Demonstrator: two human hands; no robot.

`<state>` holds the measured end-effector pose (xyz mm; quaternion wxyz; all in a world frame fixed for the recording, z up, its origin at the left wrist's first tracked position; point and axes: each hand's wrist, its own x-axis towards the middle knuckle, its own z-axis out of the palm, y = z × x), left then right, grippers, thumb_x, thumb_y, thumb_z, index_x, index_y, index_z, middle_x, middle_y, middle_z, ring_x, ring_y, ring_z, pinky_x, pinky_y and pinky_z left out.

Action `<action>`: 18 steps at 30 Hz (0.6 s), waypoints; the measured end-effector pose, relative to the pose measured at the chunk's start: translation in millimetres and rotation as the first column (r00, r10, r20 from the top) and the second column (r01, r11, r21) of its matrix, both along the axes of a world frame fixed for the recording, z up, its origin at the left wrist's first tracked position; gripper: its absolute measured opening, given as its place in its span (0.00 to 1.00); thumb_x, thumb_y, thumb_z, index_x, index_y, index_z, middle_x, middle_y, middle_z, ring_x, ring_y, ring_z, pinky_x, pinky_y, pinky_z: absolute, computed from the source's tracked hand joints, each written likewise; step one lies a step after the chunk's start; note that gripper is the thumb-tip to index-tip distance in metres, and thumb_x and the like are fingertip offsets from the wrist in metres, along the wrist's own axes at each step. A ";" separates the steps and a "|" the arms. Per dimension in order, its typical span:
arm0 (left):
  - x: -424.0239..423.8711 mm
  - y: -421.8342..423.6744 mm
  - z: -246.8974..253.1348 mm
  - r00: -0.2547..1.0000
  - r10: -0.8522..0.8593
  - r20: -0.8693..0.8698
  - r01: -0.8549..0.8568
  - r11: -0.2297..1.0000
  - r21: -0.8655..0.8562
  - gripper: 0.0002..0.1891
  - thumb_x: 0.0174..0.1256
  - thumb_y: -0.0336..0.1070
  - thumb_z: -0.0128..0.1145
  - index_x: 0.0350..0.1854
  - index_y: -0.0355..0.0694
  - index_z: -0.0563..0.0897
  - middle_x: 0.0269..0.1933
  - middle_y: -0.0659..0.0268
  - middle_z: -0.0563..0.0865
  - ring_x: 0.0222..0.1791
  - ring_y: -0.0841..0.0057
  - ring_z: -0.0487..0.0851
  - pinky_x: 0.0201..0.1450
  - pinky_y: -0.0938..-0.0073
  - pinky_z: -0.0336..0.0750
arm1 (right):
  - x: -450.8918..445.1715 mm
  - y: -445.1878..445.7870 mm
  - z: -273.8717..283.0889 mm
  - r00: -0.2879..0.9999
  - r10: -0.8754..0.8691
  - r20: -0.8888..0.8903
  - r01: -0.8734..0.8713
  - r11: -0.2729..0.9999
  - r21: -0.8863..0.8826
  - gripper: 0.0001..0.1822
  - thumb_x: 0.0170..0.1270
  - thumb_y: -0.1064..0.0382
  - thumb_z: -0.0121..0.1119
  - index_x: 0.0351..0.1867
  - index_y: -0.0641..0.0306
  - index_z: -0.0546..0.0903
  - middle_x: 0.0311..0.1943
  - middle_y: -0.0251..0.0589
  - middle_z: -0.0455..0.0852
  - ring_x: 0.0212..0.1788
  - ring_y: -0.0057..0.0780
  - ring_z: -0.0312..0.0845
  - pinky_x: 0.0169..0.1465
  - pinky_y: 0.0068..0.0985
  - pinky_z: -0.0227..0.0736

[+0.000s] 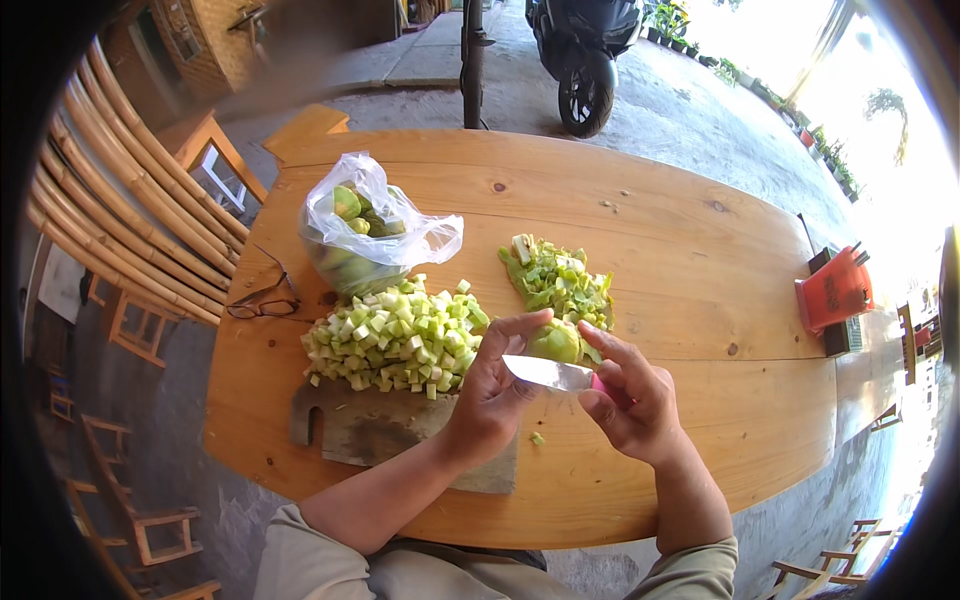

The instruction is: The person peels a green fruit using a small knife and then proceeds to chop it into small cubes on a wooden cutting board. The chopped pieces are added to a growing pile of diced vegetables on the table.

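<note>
My left hand [491,397] curls around a peeled pale green vegetable [555,341], which looks like a chayote. My right hand [634,394] grips a knife [551,373] by its pink handle, and its blade lies in front of the vegetable, near my left thumb. The right index fingertip reaches the vegetable's far side. Beyond my hands is a heap of green peelings and scraps [562,281] on the table. A large pile of pale green cubes [397,337] covers the back of a wooden cutting board [390,431], partly hidden by my left forearm.
A clear plastic bag [360,232] of whole green vegetables stands behind the cubes. Eyeglasses [262,306] lie at the left edge of the wooden table [697,285]. A red container [834,291] stands at the right end. A parked motorbike [585,67] is beyond the table.
</note>
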<state>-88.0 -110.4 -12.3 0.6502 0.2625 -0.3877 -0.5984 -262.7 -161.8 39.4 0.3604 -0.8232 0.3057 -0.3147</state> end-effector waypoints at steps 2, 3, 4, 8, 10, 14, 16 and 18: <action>-0.3 0.2 -0.5 1.000 -0.001 0.016 0.001 1.000 -0.007 0.26 0.71 0.32 0.53 0.68 0.40 0.61 0.59 0.63 0.74 0.60 0.79 0.72 0.64 0.73 0.65 | -0.2 -0.3 -0.5 1.000 -0.008 -0.017 0.008 1.000 0.001 0.33 0.58 0.65 0.66 0.67 0.56 0.70 0.14 0.31 0.66 0.17 0.26 0.61 0.25 0.22 0.61; -0.4 0.0 -0.5 1.000 -0.002 0.025 0.002 1.000 -0.013 0.26 0.71 0.32 0.53 0.68 0.40 0.61 0.59 0.63 0.74 0.60 0.79 0.72 0.64 0.73 0.66 | -0.2 -0.7 -1.9 1.000 -0.009 -0.015 0.009 1.000 0.001 0.33 0.57 0.65 0.67 0.66 0.55 0.70 0.14 0.31 0.65 0.17 0.25 0.61 0.24 0.22 0.61; -0.6 0.1 -0.3 1.000 0.001 0.031 -0.001 1.000 -0.009 0.25 0.71 0.32 0.53 0.67 0.40 0.61 0.58 0.63 0.74 0.60 0.79 0.72 0.64 0.73 0.66 | -0.2 -1.0 -3.2 1.000 -0.010 -0.013 0.010 1.000 0.001 0.33 0.57 0.66 0.67 0.66 0.54 0.71 0.14 0.31 0.65 0.16 0.25 0.61 0.24 0.22 0.61; -2.1 1.3 -0.7 1.000 0.003 0.020 -0.003 1.000 0.000 0.24 0.71 0.31 0.53 0.67 0.40 0.61 0.57 0.63 0.75 0.59 0.78 0.73 0.63 0.73 0.67 | 0.5 -1.0 -5.7 1.000 -0.023 -0.006 0.023 0.999 0.033 0.30 0.57 0.67 0.68 0.63 0.54 0.73 0.14 0.31 0.65 0.16 0.24 0.61 0.23 0.21 0.60; -3.5 1.9 -0.6 1.000 0.004 0.013 -0.004 1.000 0.001 0.24 0.71 0.30 0.52 0.66 0.40 0.61 0.57 0.63 0.76 0.59 0.77 0.74 0.62 0.72 0.68 | 0.3 -0.1 -6.5 0.999 -0.034 0.001 0.033 0.998 0.059 0.28 0.57 0.67 0.68 0.62 0.55 0.75 0.14 0.31 0.65 0.16 0.23 0.61 0.23 0.21 0.60; -5.7 3.5 -2.0 1.000 0.002 -0.022 -0.001 1.000 0.010 0.23 0.70 0.28 0.53 0.65 0.42 0.63 0.60 0.60 0.75 0.63 0.73 0.72 0.66 0.68 0.67 | 0.7 -0.3 -7.2 0.999 -0.038 -0.001 0.038 0.999 -0.001 0.23 0.58 0.67 0.68 0.57 0.56 0.78 0.14 0.32 0.67 0.16 0.21 0.62 0.22 0.20 0.60; -6.5 3.1 -3.9 0.999 -0.006 -0.036 0.007 1.000 0.008 0.23 0.69 0.27 0.54 0.64 0.43 0.65 0.62 0.59 0.74 0.65 0.70 0.71 0.68 0.65 0.65 | 0.6 0.8 -8.6 0.999 -0.047 0.004 0.047 0.999 0.014 0.21 0.59 0.66 0.68 0.55 0.57 0.79 0.14 0.32 0.68 0.16 0.20 0.62 0.22 0.20 0.61; -6.8 2.8 -5.3 1.000 -0.014 -0.017 0.014 1.000 -0.004 0.23 0.69 0.26 0.54 0.65 0.45 0.65 0.62 0.58 0.74 0.65 0.70 0.70 0.68 0.64 0.65 | 0.6 1.8 -9.8 0.998 -0.064 0.004 0.064 0.998 0.022 0.19 0.59 0.65 0.68 0.52 0.58 0.80 0.14 0.32 0.69 0.16 0.20 0.63 0.22 0.20 0.62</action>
